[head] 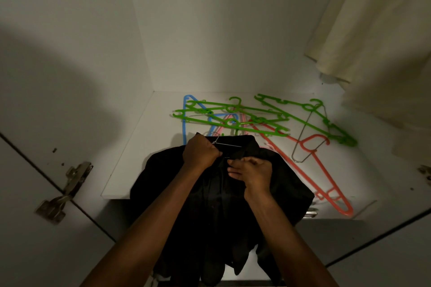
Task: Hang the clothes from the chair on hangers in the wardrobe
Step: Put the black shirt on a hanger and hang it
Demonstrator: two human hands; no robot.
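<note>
A black shirt (286,184) lies over the front edge of the white wardrobe shelf (140,142), its lower part hanging down in front. A thin metal wire hanger (229,145) sits at its collar, hook toward the left. My left hand (201,152) is shut around the collar and the hanger's neck. My right hand (253,173) pinches the shirt's front just below the collar, fingers curled on the cloth.
Several plastic hangers lie on the shelf behind the shirt: green ones (233,115), a blue one (185,121), a pink one (227,121), an orange one (326,182), plus a bare wire hanger (303,137). A cream garment (373,30) hangs at right. A door hinge (67,186) is at left.
</note>
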